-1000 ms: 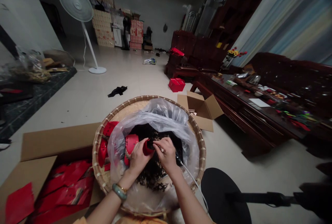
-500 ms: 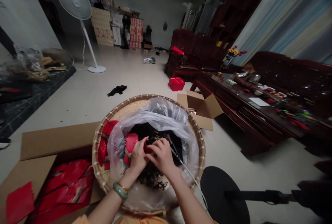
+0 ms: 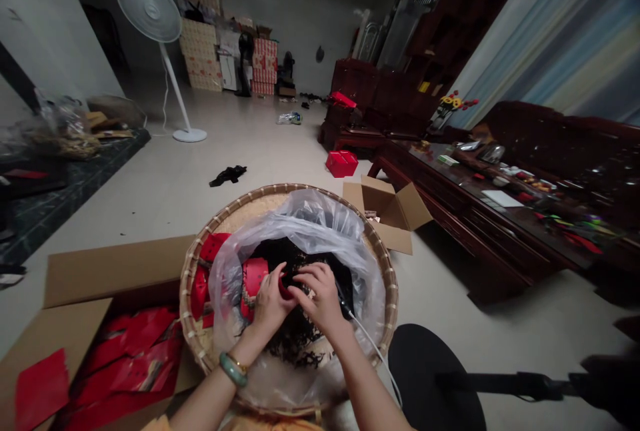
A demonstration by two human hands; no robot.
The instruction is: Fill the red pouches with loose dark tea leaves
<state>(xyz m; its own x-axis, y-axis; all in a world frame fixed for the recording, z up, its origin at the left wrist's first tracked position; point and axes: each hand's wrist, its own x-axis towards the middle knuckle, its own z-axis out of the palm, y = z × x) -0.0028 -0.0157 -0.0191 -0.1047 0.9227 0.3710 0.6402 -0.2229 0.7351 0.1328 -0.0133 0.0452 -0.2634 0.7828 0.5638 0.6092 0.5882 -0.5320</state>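
My left hand (image 3: 267,304) grips a small red packet (image 3: 284,288) over a clear plastic bag (image 3: 305,226) holding a heap of dark loose leaves (image 3: 295,338). My right hand (image 3: 320,294) has its fingers bent down onto the packet's mouth, pinching at it; what it pinches is too small to name. A green bangle (image 3: 233,370) sits on my left wrist. The bag rests in a round woven basket (image 3: 385,271). More red packets (image 3: 253,278) lie in the basket left of my hands.
A cardboard box (image 3: 95,271) with red packets (image 3: 130,358) lies at the lower left. A small open carton (image 3: 390,208) sits beyond the basket. A dark wooden table (image 3: 480,218) runs along the right, a black stool (image 3: 430,378) is at the lower right, a standing fan (image 3: 150,18) behind.
My hands stayed together over the leaves; the right hand's fingers closed down more tightly over the red packet. The view shifted slightly.
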